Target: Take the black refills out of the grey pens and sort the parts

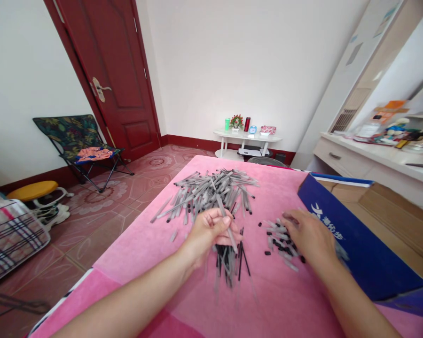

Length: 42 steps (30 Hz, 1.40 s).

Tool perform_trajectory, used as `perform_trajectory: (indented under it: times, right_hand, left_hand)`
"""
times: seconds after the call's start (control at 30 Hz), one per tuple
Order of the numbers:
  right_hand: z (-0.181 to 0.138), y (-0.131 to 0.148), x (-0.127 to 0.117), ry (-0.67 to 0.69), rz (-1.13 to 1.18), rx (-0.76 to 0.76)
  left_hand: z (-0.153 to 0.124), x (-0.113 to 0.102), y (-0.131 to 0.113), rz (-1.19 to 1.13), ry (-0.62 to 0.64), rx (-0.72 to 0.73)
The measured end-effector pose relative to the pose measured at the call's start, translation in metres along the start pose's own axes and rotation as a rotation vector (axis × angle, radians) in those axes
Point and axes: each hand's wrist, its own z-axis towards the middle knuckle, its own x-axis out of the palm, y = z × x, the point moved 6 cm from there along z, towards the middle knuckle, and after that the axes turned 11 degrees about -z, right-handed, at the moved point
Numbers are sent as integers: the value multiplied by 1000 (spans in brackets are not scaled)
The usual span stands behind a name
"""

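My left hand (215, 227) is closed around a clear grey pen barrel (229, 230), which slants down to the right. Beyond it lies a large heap of similar pen barrels (211, 188), many with black ends. Beneath and just in front of the left hand, thin black ink refills (227, 263) lie bunched together. My right hand (310, 234) rests at a small pile of pen caps and black end plugs (280, 239), its fingers curled at the pile's edge. Whatever its fingertips grip is hidden.
On the right edge of the pink-covered table (155, 267) stands an open blue cardboard box (352, 239). A cluttered white dresser (366, 155) is behind it. A folding chair (81, 136) and yellow stool (33, 189) stand on the floor at left.
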Motion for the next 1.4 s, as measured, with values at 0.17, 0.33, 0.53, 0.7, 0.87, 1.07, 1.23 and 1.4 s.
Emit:
perform_trajectory:
  times: [0.17, 0.33, 0.53, 0.7, 0.87, 1.07, 1.23, 1.4]
  right_hand:
    - [-5, 28, -10, -15, 428, 2]
    - [-31, 92, -10, 496, 1253, 67]
    - [-64, 139, -14, 845, 1589, 38]
    - [-66, 142, -8, 811, 1596, -20]
    - [-66, 144, -8, 830, 1600, 3]
    - [-66, 146, -16, 789, 1642, 47]
    - [-61, 134, -8, 690, 1664, 180]
    - [-56, 124, 4, 591, 1644, 285]
  left_hand:
    - [-5, 10, 11, 103, 78, -62]
    - [-6, 16, 1, 151, 103, 84]
    - [-9, 9, -22, 154, -16, 315]
    - [-10, 11, -33, 173, -4, 353]
    - [-8, 7, -43, 200, -28, 405]
    - [-14, 10, -52, 652, -53, 502]
    - [-19, 26, -54, 1347, 50, 603]
    - [-15, 25, -43, 1834, 72, 508]
